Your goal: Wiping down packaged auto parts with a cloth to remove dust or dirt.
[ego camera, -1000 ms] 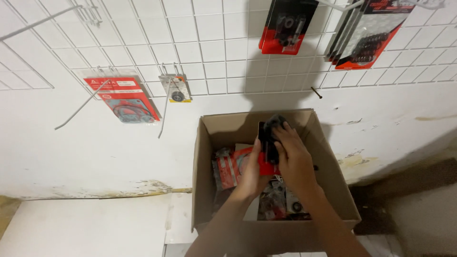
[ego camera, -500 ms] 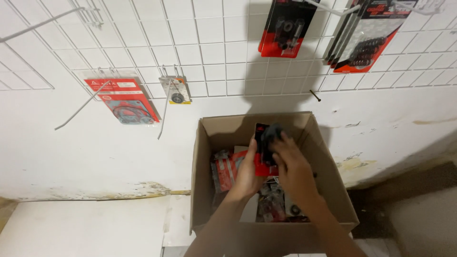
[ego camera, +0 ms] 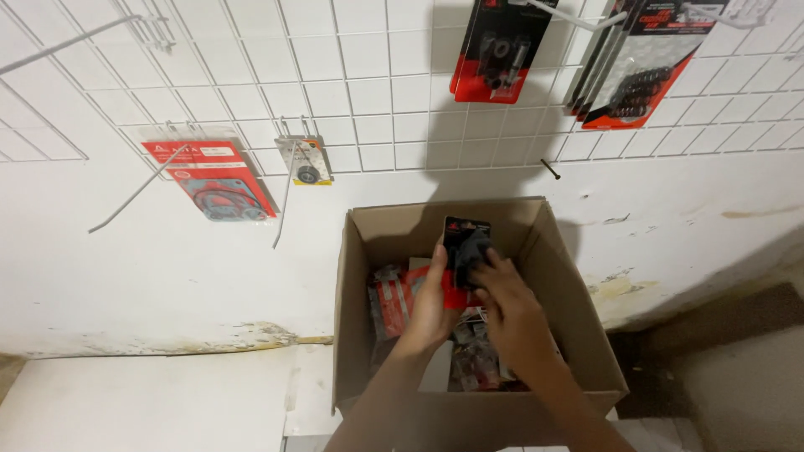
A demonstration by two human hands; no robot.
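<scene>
An open brown cardboard box stands on the floor against a white wall, filled with several red-and-black blister packs. Both my hands are over the box, holding one black-and-red blister pack upright above the others. My left hand grips its left lower edge. My right hand covers its lower right part with the fingers on its front.
A white wire grid covers the wall above the box, with long hooks sticking out. On it hang a red gasket pack, a small card, a black-and-red pack and more packs at upper right.
The pack in my hands has risen slightly and stands more upright above the box. Both hands stayed on it.
</scene>
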